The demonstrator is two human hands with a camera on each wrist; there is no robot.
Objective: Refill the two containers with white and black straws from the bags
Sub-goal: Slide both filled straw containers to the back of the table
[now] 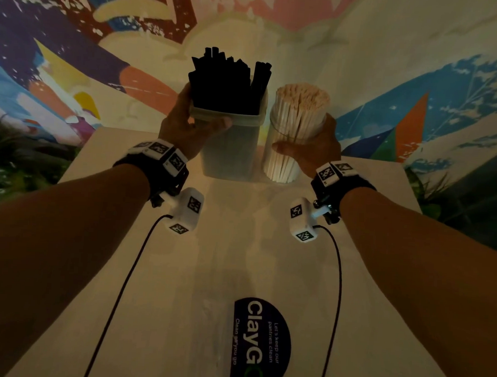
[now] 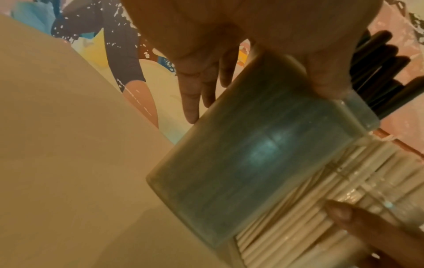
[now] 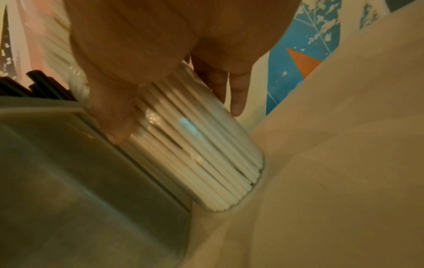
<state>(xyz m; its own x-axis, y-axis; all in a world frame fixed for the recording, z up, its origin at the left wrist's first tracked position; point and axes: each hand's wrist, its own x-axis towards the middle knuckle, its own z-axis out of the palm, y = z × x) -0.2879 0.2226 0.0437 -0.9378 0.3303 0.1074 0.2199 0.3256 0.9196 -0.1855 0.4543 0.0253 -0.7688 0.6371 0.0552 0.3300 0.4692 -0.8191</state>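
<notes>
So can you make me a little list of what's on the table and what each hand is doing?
left hand: grips the frosted container near its rim
frosted container holds: black straws, sticking out above the rim
right hand: grips the clear jar
clear jar holds: white straws, packed full
containers: side by side, upright, at the table's far edge
table: pale, with a dark round sticker
bags: none in view

Two containers: one square tub [image 1: 232, 147] packed with black straws [image 1: 226, 82], one round jar [image 1: 289, 150] packed with white straws [image 1: 300, 105]; the straws in each are too many to count. Two hands, left hand [image 1: 187, 128] and right hand [image 1: 314, 148]. One table [image 1: 210, 258]. One round sticker [image 1: 260, 342] on it.
</notes>
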